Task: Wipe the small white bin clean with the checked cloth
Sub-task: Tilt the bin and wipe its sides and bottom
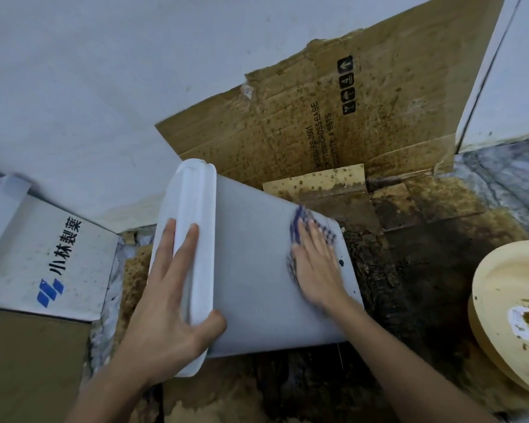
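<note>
The small white bin lies tipped on its side over the dirty floor, its lid end to the left and its base to the right. My left hand grips the lid rim, fingers across the lid and thumb on the bin's side. My right hand presses flat on the bin's side near the base, with the blue-and-white checked cloth under the palm and fingers. The cloth shows only beyond my fingertips and at the palm's left edge. A few dark specks sit on the bin right of my hand.
Stained cardboard leans against the wall behind the bin. A white box with blue print lies at the left. A cream round plastic item, dirty inside, sits at the right edge. The floor under the bin is dark and grimy.
</note>
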### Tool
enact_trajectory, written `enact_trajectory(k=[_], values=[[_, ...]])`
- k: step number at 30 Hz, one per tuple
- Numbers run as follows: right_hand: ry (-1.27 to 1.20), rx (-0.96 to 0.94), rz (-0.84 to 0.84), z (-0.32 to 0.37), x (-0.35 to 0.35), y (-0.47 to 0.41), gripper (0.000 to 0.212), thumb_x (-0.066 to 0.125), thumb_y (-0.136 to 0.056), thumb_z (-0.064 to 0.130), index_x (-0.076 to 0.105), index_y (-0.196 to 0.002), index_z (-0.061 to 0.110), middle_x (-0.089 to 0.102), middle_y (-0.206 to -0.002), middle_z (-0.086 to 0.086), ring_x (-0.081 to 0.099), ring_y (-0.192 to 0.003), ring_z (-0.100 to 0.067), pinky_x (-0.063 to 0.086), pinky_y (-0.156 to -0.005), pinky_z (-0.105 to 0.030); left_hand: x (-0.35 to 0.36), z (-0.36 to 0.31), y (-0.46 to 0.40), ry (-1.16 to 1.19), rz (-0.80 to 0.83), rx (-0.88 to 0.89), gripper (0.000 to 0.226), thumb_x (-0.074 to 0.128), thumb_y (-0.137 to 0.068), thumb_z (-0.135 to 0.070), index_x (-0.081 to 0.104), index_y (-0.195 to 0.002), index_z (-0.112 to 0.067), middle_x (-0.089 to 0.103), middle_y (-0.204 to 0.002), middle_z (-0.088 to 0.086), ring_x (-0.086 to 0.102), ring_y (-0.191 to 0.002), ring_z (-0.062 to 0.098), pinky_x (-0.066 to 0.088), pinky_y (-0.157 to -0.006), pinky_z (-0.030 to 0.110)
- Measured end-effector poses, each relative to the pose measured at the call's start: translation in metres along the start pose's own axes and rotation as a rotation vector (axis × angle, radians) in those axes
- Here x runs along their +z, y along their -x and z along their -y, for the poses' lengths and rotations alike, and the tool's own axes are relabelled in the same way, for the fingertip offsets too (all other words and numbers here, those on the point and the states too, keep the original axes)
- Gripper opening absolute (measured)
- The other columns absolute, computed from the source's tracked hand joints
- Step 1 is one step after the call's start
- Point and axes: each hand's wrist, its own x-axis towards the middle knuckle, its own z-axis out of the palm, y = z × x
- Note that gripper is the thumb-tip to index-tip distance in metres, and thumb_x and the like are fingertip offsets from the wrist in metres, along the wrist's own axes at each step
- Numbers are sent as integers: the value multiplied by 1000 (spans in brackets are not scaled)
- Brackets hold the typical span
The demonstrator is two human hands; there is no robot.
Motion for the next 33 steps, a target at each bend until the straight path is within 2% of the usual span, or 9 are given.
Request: enact_trajectory(k=[5,8,12,16,19,22,26,29,33], values=[[-88,-281,-95,80,14,-31,56,6,-102,57,0,-156,43,-5,-165,18,-10,-151,-3,-6,-124,-39,1,1,-1,13,5,-2,108,53,-60,-62,8,-157,-54,-13,-165,-36,-7,-148,-19,27,-105,36],[-98,-479,-66,47,25,19,49,13,-105,56,6,-153,53,0,-165,25,-3,-151,2,-6,-121,-26,0,3,0,21,0,7,107,54,-61,-62,9,-157,-54,-12,-165,-36,-7,-141,-28,27,-103,36],[-14,-177,-63,-26,3,8,50,8,-105,52,4,-154,47,-8,-164,22,-10,-150,1,-1,-125,-38,2,6,1,15,-23,10,108,55,-60,-60,10,-158,-52,-11,-166,-34,-7,-142,-27,27,-105,36],[-52,-10,-86,7,-17,-65,50,17,-109,36,14,-158,28,11,-167,5,4,-153,-12,3,-124,-41,2,3,-1,7,-18,11,109,57,-59,-59,11,-158,-56,-10,-165,-36,1,-151,-15,30,-105,38],[-57,-288,-114,61,5,-59,50,19,-107,40,14,-157,35,13,-166,9,5,-153,-10,-2,-124,-38,0,4,-3,-8,-3,10,108,58,-59,-60,10,-155,-62,-8,-165,-37,9,-157,4,32,-106,44],[-83,-498,-77,50,26,2,49,19,-106,51,8,-154,51,6,-166,21,-3,-151,0,-8,-120,-24,-2,9,-1,28,5,-1,107,59,-58,-62,12,-155,-62,-5,-165,-38,6,-153,-8,28,-109,40],[15,-190,-116,-38,13,11,55,4,-102,59,2,-155,46,-7,-165,20,-10,-151,-1,-6,-124,-32,0,13,0,53,-26,-9,108,59,-57,-58,19,-157,-52,1,-167,-32,6,-143,-25,27,-109,39],[-75,65,-104,-57,-9,-48,54,17,-108,44,14,-159,27,7,-167,4,1,-154,-12,3,-125,-39,1,6,-2,29,-15,0,108,59,-57,-59,16,-156,-59,-1,-166,-35,9,-145,-18,28,-109,39],[-111,1,-89,-24,-15,-81,50,23,-108,42,26,-156,31,19,-166,6,9,-153,-13,4,-124,-40,1,2,-3,43,0,-22,109,59,-55,-60,18,-156,-55,0,-167,-34,16,-147,-4,29,-108,39]])
